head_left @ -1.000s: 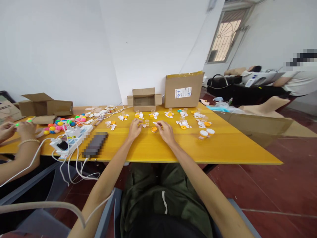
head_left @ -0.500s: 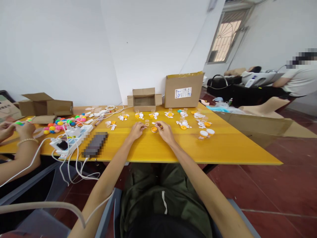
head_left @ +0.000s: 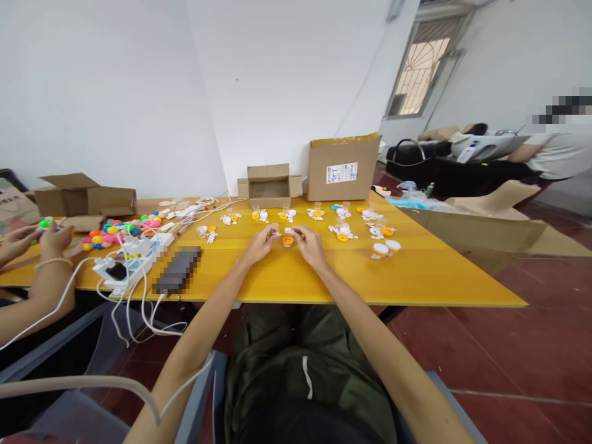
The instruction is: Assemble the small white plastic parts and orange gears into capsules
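My left hand (head_left: 263, 244) is closed in a pinch, with a small white plastic piece (head_left: 277, 234) at its fingertips. Opposite it, my right hand (head_left: 309, 245) pinches another small white plastic piece (head_left: 290, 231). Both are too small to make out in detail. Between the hands, an orange round cap (head_left: 287, 242) rests on the yellow table (head_left: 287, 283). Beyond them lie small groups of parts with clear cups, white pieces and orange rings (head_left: 342, 237). Two white-topped clear cups (head_left: 380, 249) stand to the right of my right hand.
An open small carton (head_left: 271, 202) and a larger closed box (head_left: 342, 169) stand at the back. On the left are a phone (head_left: 178, 270), a power strip (head_left: 139, 262) with cables and colourful balls (head_left: 111, 229). A co-worker's hands (head_left: 50, 243) hold a green ball there.
My left hand has moved slightly right and up, closer to my right hand. The clear cup between them no longer shows. At far left, the co-worker's hands have shifted a little.
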Demonstrator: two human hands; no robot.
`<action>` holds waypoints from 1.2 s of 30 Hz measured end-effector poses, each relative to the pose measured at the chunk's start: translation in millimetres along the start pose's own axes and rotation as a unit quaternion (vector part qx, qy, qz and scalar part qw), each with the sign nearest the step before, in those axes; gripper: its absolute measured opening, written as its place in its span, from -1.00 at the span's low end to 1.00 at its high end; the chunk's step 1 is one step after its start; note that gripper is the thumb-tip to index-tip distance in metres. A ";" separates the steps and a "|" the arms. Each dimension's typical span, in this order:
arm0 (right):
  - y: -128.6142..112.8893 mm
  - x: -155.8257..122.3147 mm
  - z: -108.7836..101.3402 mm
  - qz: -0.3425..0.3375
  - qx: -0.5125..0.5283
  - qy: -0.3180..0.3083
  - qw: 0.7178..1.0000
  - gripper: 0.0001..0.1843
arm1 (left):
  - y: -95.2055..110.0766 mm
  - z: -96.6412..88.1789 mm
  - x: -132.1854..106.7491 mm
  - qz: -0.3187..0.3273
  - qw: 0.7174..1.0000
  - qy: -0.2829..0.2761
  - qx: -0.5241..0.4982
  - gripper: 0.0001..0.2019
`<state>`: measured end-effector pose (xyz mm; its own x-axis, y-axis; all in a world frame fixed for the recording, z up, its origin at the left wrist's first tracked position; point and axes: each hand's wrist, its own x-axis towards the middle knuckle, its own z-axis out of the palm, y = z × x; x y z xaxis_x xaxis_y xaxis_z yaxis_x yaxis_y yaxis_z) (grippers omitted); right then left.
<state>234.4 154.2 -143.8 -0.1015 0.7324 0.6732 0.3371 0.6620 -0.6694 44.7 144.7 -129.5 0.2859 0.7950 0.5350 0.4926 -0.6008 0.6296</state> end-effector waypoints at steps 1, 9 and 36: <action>-0.2 0.0 -0.2 -0.001 0.002 0.000 1.000 -0.79 | 0.8 0.0 0.2 0.004 1.000 0.006 -0.005 -0.83; 3.6 0.7 2.7 0.014 0.046 -0.015 0.999 -0.78 | 7.0 0.6 0.2 0.035 0.999 0.017 -0.028 -0.78; -5.1 0.7 1.1 0.079 0.181 -0.097 0.976 -0.78 | -0.3 1.8 -1.9 0.076 0.997 0.001 0.020 -0.72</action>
<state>231.7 151.4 -140.3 -0.2619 0.8232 0.5038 0.0143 0.5253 -0.8508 45.5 143.6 -131.8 0.3574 0.6947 0.6242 0.4764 -0.7105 0.5179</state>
